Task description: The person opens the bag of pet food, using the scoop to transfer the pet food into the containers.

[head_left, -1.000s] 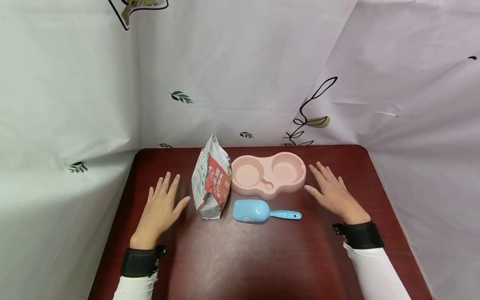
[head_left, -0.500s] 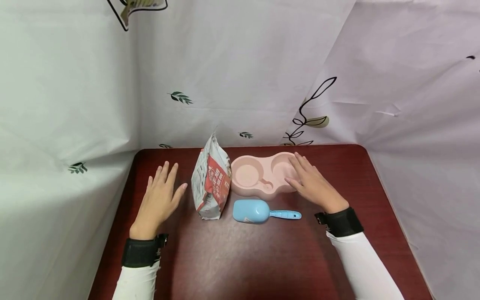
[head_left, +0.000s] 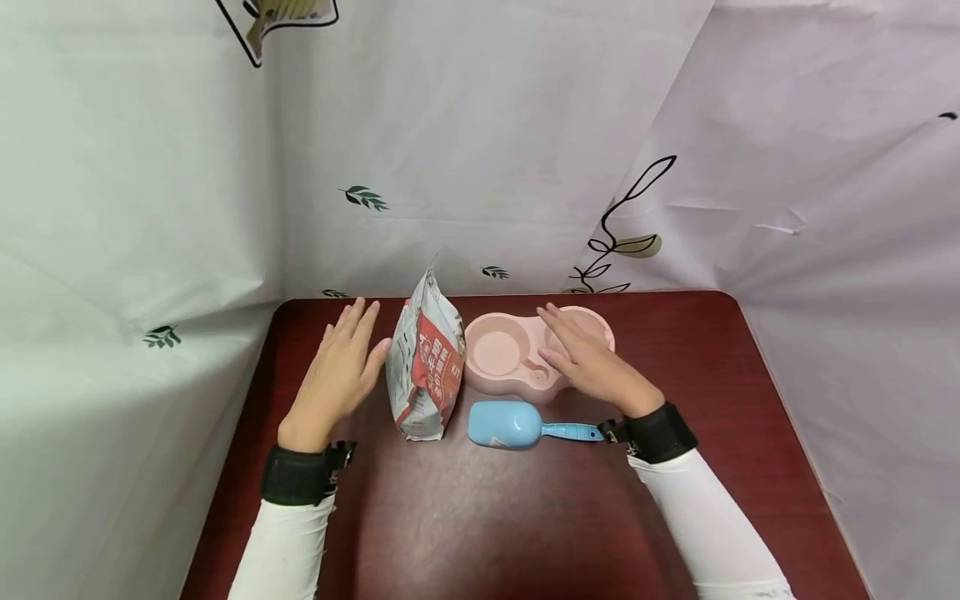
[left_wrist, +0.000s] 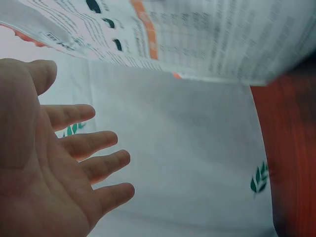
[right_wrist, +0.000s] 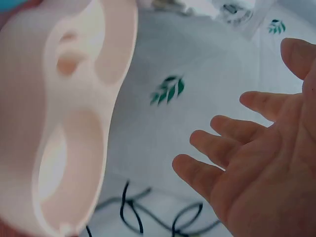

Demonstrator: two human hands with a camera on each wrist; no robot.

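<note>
Where the head view looks down, the left hand (head_left: pixel 333 375), fingers straight, flanks a white-and-red bag (head_left: pixel 427 367) on the bench (head_left: pixel 480 517), lettered “KIT” with Chinese characters; the right hand (head_left: pixel 596 367), likewise straight-fingered, overlaps the pink bowl (head_left: pixel 498 387). Left wrist: blurred fine print, an orange stripe (left_wrist: pixel 147 30).

1. The dark red-brown tabletop (head_left: pixel 495 533) has rounded far corners and a soft shine toward its near edge.
2. Wrinkled white sheeting (head_left: pixel 480 133), leaf-printed, hangs beyond its far, left and right edges.
</note>
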